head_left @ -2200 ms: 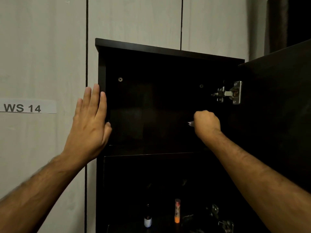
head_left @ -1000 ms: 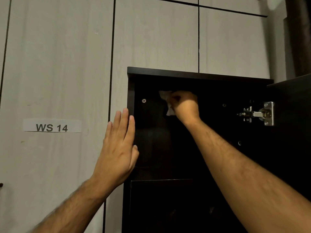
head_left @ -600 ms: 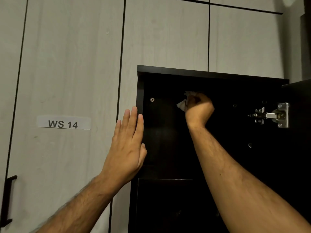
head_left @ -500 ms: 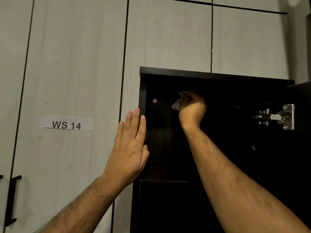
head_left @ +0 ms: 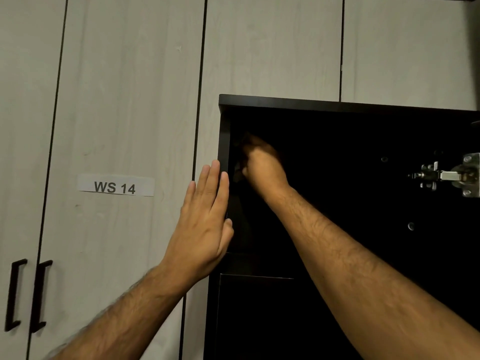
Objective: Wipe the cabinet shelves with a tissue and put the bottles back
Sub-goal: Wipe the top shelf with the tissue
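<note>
The dark cabinet (head_left: 285, 101) stands open against pale wardrobe panels. My right hand (head_left: 262, 165) reaches into its top compartment, fisted against the inner left wall near the top. The tissue it holds is almost lost in the dark; only a faint grey edge (head_left: 237, 168) shows by the knuckles. My left hand (head_left: 205, 222) lies flat, fingers straight and together, on the cabinet's left front edge and the panel beside it. The shelf edge (head_left: 257, 266) runs below my right forearm. No bottles are in view.
A metal door hinge (head_left: 446, 175) sits on the right inner wall, at the frame's edge. A paper label reading WS 14 (head_left: 115, 187) is stuck on the wardrobe panel to the left. Two black door handles (head_left: 15, 294) are at lower left.
My right hand has slid left from the middle of the back wall to the inner left wall, and the tissue has gone into shadow. The view has shifted left. My left hand stays put.
</note>
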